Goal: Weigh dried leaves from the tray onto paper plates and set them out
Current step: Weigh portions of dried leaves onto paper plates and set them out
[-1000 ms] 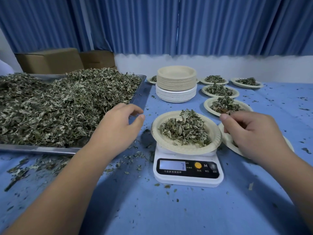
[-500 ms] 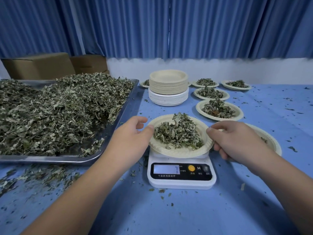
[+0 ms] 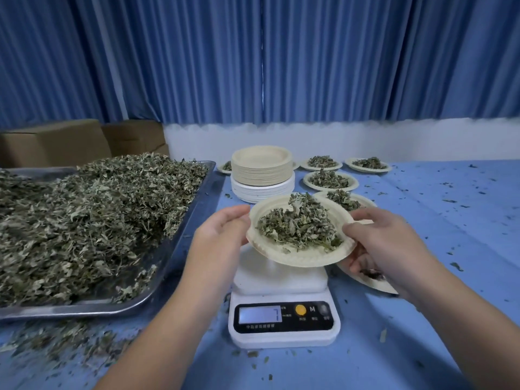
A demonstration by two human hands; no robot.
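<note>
Paper plate (image 3: 295,257) of dried leaves (image 3: 298,229) now lifted off scale (image 3: 284,322), tilted just above it | gripped at opposite rims by left hand (image 3: 222,235) and right hand (image 3: 385,243), fingers curled round edge | weighing likely done; ready for setting among filled plates (image 3: 330,180) behind.

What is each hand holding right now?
The left hand grips the left rim of the leaf-filled paper plate, above the scale.
The right hand grips its right rim.
</note>
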